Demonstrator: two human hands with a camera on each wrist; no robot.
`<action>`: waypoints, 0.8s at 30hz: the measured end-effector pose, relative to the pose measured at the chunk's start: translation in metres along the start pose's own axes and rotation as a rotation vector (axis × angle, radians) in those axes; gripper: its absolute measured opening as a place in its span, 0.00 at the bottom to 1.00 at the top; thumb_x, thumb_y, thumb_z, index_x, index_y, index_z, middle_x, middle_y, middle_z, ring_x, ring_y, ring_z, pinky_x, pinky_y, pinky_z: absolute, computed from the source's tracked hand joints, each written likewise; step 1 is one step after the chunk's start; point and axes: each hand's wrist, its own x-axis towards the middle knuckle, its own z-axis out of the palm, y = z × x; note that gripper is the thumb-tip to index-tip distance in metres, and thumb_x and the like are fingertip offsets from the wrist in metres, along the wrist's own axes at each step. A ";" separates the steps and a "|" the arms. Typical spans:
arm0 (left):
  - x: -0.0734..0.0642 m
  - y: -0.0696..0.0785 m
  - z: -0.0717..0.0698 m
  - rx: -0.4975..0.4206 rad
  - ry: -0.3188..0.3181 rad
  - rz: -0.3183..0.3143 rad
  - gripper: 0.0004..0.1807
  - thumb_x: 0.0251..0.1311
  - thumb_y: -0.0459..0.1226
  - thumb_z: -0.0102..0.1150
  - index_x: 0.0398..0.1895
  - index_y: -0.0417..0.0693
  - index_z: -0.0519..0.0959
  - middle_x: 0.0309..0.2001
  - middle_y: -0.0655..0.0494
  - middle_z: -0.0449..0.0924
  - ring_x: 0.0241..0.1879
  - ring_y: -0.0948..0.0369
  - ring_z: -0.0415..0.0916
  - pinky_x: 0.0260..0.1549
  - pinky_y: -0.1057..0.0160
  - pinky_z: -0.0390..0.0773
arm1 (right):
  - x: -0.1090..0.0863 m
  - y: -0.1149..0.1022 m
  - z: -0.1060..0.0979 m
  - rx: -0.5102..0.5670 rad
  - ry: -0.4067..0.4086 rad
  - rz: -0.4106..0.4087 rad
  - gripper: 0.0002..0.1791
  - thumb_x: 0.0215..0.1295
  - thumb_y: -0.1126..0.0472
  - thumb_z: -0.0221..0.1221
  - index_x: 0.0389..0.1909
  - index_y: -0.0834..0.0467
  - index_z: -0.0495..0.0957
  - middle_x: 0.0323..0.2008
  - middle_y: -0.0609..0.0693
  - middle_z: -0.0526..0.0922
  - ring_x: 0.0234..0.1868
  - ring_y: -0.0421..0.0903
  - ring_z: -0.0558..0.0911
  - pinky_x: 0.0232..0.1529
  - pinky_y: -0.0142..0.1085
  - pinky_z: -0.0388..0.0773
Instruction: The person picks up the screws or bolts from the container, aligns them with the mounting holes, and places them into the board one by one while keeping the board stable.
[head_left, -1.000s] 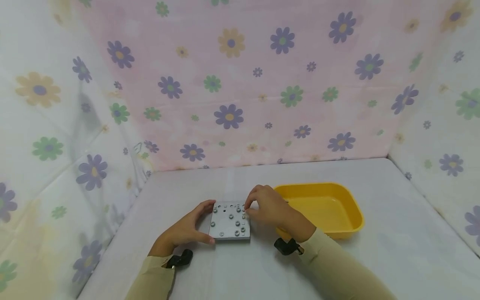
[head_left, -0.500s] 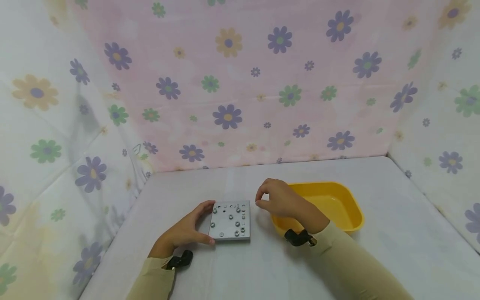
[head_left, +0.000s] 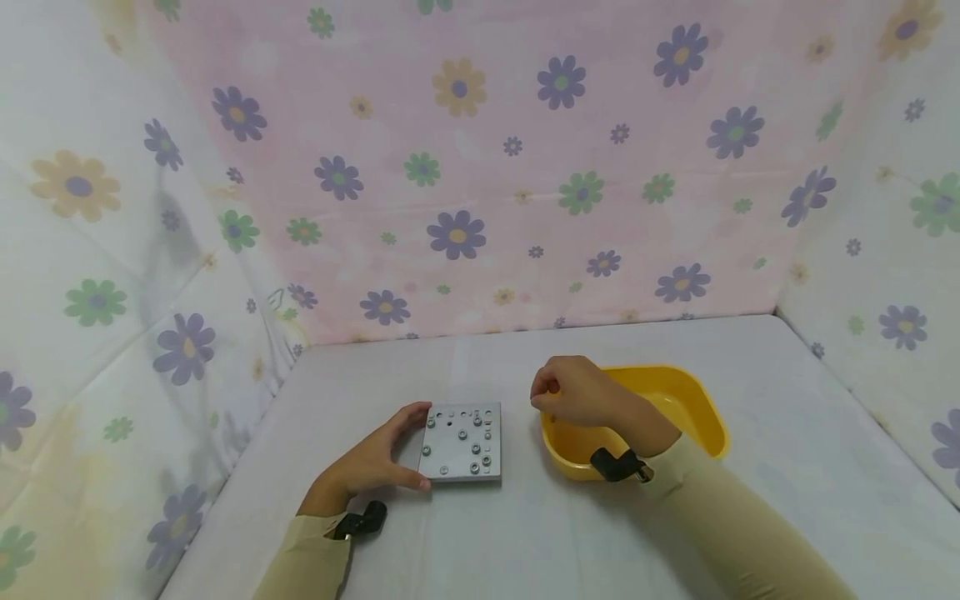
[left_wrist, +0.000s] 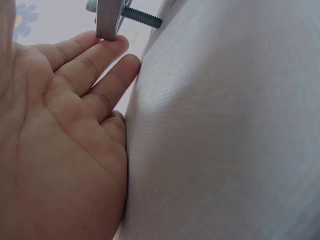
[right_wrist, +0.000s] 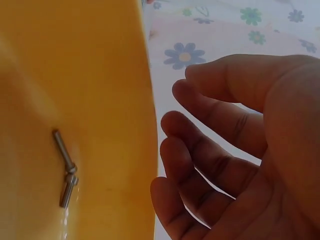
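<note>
My left hand (head_left: 367, 458) holds a square silver metal plate (head_left: 450, 454) by its left edge, thumb at the near corner and index finger at the far one. Several hex-socket bolts (head_left: 462, 435) stand in the plate, and some holes show along its far side. In the left wrist view a threaded bolt shank (left_wrist: 142, 17) sticks out beneath the plate. My right hand (head_left: 577, 396) hovers at the left rim of a yellow tray (head_left: 705, 400), fingers loosely curved and holding nothing. Inside the tray, two bolts (right_wrist: 62, 150) lie with their heads together in the right wrist view.
A white cloth (head_left: 480, 542) covers the table. Flower-patterned fabric (head_left: 495, 167) walls the back and both sides. Black wrist devices (head_left: 615, 465) sit at both sleeve cuffs.
My right hand has left the plate's right edge and moved right, up to the yellow tray. The left hand and the plate have stayed where they were.
</note>
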 end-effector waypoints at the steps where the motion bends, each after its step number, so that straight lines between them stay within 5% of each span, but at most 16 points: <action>1: 0.000 0.000 0.000 0.001 0.000 0.001 0.69 0.35 0.46 0.88 0.82 0.55 0.54 0.80 0.56 0.61 0.82 0.49 0.50 0.78 0.33 0.36 | 0.000 0.002 -0.001 0.006 -0.008 0.003 0.03 0.69 0.56 0.66 0.39 0.49 0.86 0.37 0.43 0.82 0.37 0.44 0.80 0.41 0.34 0.83; 10: 0.000 -0.003 0.001 0.008 0.004 0.000 0.70 0.33 0.46 0.89 0.82 0.57 0.54 0.79 0.57 0.61 0.82 0.49 0.51 0.78 0.34 0.36 | -0.003 0.020 -0.010 -0.023 -0.020 -0.061 0.03 0.71 0.56 0.64 0.37 0.46 0.86 0.32 0.40 0.85 0.36 0.43 0.80 0.42 0.38 0.80; 24: 0.001 -0.007 0.000 0.006 0.010 0.004 0.69 0.33 0.47 0.89 0.82 0.58 0.55 0.79 0.58 0.62 0.82 0.50 0.51 0.78 0.33 0.35 | -0.007 0.041 -0.022 -0.080 -0.044 -0.046 0.08 0.70 0.55 0.65 0.44 0.52 0.87 0.38 0.41 0.86 0.40 0.42 0.80 0.46 0.39 0.80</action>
